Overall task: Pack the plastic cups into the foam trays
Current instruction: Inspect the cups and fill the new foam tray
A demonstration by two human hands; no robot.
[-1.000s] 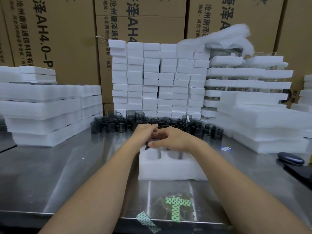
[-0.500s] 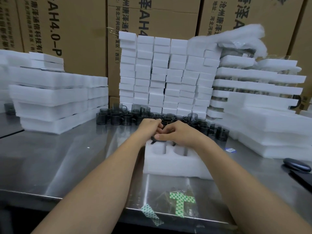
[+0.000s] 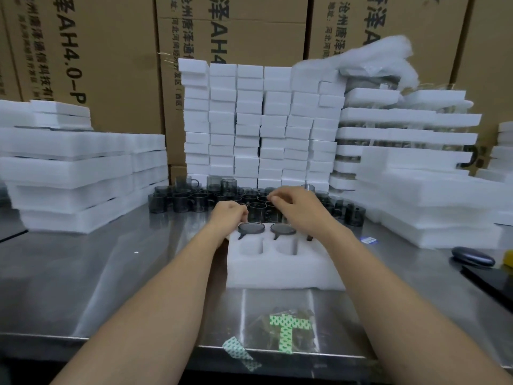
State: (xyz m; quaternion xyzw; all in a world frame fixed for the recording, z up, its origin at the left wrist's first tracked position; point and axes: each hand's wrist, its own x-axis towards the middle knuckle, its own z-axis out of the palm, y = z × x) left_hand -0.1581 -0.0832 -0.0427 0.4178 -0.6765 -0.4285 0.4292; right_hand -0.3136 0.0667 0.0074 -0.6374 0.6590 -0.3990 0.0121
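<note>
A white foam tray [image 3: 280,270] lies on the steel table in front of me. Two dark smoky plastic cups [image 3: 251,228] [image 3: 283,229] sit in its far row, and the handle of a third shows under my right wrist. Both near-row pockets I can see hold nothing. My left hand [image 3: 229,215] hovers with curled fingers at the tray's far-left corner, beside the first cup; its fingertips are hidden. My right hand [image 3: 298,208] is raised past the tray, over the loose cups [image 3: 194,202], fingers loosely curled with nothing visible between them.
Stacks of foam trays stand at the left [image 3: 69,173], the back centre [image 3: 261,126] and the right [image 3: 430,195]. Cardboard boxes form the wall behind. A dark oval case [image 3: 473,257] lies at the right, and a plastic bag with green tape [image 3: 288,329] lies near the table's front edge.
Both hands have lifted off the tray's far row, uncovering the seated cups. My right hand moved farther back over the loose cups. The camera tilted up slightly.
</note>
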